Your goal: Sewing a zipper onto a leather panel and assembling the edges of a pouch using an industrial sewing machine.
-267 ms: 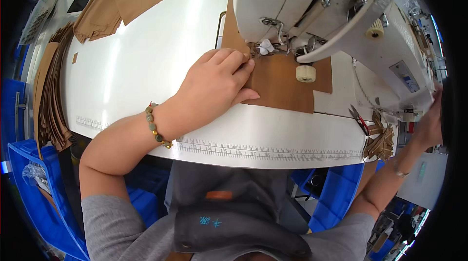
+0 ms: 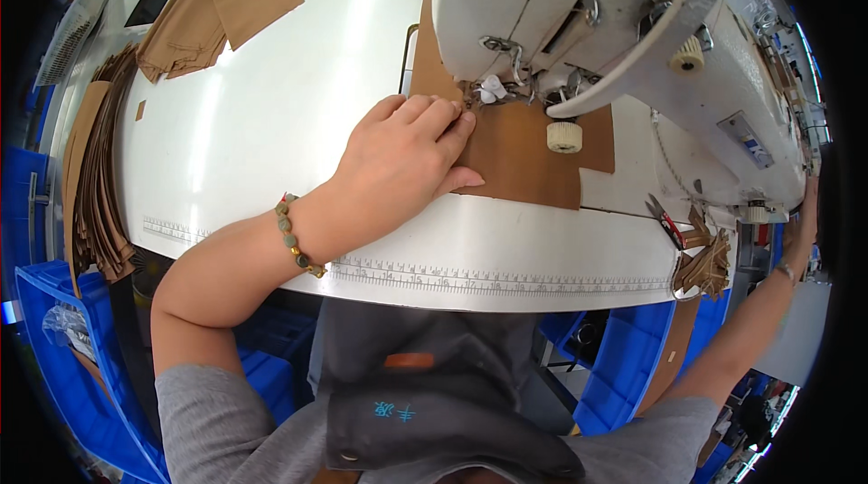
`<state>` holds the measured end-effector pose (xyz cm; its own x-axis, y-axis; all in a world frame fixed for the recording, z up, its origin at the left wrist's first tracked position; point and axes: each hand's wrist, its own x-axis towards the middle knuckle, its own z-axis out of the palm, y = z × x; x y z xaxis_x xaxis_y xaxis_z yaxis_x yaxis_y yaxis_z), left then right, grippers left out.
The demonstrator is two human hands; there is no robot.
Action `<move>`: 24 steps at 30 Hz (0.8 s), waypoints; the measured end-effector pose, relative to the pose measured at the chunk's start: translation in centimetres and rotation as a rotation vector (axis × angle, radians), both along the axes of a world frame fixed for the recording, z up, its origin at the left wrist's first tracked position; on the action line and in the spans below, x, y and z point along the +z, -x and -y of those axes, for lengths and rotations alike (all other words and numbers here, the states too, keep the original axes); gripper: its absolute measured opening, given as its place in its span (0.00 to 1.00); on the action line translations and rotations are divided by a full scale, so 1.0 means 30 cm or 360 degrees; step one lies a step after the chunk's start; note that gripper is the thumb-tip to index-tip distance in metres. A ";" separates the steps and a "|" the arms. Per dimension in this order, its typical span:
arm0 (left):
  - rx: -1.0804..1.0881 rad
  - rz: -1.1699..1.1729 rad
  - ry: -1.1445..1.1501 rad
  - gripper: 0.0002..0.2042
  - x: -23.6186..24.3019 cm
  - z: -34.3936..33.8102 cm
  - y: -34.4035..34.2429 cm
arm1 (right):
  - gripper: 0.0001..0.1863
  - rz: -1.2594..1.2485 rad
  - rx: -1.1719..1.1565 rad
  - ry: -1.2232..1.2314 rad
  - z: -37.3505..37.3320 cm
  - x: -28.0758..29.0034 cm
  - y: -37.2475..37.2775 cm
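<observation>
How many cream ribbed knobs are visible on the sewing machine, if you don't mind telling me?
2. One cream ribbed knob hangs low above the brown piece, right of the left hand. The other knob sits higher on the machine's arm. Others may be hidden.

A fabric piece (image 2: 529,154) lies on the table (image 2: 271,122) under the sewing machine (image 2: 633,41), with fabric stacks (image 2: 212,9) far left.

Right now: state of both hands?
Left hand: open, flat, pressing the brown piece beside the sewing machine.
Right hand: at the frame edge, cannot tell.

Grey short sleeves, dark apron, beaded bracelet (image 2: 295,236).
</observation>
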<state>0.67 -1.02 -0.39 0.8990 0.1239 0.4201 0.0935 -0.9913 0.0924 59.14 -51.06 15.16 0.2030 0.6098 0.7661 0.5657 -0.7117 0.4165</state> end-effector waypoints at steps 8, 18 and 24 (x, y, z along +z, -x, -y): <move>-0.0004 0.0002 -0.0033 0.29 -0.002 0.004 -0.003 | 0.28 -0.1462 0.0122 -0.1891 -0.016 -0.429 0.151; -0.0002 0.0026 -0.0099 0.29 0.000 0.002 -0.006 | 0.27 -0.0734 0.0034 -0.0931 0.018 -0.273 0.050; 0.0004 -0.0004 -0.0068 0.29 0.006 0.002 -0.006 | 0.28 -0.1126 0.0140 -0.1509 0.077 -0.317 0.014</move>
<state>0.84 -1.08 -0.21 0.8999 0.1082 0.4225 0.0961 -0.9941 0.0499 58.72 -53.36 5.66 0.7487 -0.1077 0.6541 0.5207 -0.5149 -0.6809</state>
